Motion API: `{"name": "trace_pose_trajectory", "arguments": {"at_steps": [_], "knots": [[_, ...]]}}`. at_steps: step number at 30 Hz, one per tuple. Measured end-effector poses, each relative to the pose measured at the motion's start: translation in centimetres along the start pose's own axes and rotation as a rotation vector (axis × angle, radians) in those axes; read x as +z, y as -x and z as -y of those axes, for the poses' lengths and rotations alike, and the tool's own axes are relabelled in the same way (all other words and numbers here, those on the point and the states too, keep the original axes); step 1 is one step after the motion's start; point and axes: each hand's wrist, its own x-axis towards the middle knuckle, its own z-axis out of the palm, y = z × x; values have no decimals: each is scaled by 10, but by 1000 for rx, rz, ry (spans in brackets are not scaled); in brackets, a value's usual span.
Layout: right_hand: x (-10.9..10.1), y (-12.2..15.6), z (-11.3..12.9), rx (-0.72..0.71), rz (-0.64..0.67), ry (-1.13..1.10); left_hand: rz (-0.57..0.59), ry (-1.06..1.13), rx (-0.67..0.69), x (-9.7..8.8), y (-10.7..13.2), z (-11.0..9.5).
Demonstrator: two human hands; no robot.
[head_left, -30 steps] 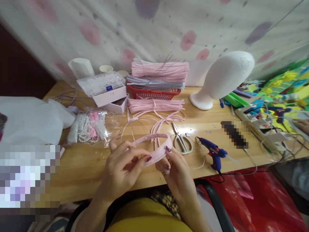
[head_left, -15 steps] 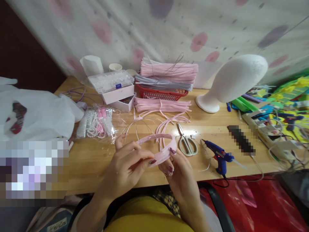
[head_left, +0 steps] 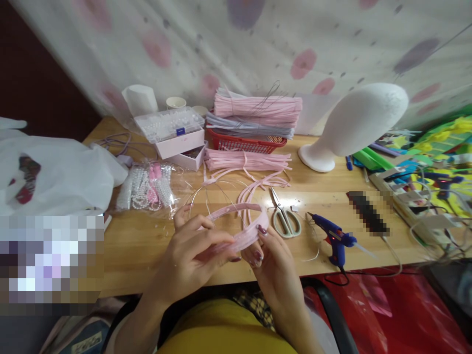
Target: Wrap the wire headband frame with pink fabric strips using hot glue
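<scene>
Between my two hands is a pink fabric-covered headband [head_left: 262, 219], curved into a loop above the front of the table. My left hand [head_left: 190, 250] is closed on its near left part, thumb and fingers pinching the band. My right hand [head_left: 275, 258] grips the right part, with its thumb on the outer face. Thin wire loops [head_left: 197, 192] arch up beyond the band; where they join it is hidden. Loose pink strips [head_left: 254, 189] lie just behind the headband. A pair of scissors [head_left: 285, 219] with pale green handles rests to the right.
A blue glue gun [head_left: 337, 241] lies at the right front. Further back stand a white foam head [head_left: 363, 123] and a red basket [head_left: 250, 144] with bundled pipe cleaners. Bagged pearl beads [head_left: 145, 189] and a bead box [head_left: 169, 125] are on the left.
My left thumb has slid slightly down and right along the band, and its nail is now partly turned away. My right hand keeps nearly the same hold.
</scene>
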Motion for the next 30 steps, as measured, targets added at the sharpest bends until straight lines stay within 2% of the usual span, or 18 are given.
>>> {"name": "trace_pose_trajectory", "arguments": {"at_steps": [3, 12, 18, 30], "knots": [[-2, 0, -1, 6, -3, -27, 8, -22, 4, 1, 4, 1], [3, 2, -3, -13, 6, -48, -83, -81, 31, 1, 14, 3], [0, 7, -2, -26, 28, -47, -33, -28, 15, 0, 11, 0], [-7, 19, 0, -69, -42, 5, 8, 163, -22, 8, 8, 3]]}}
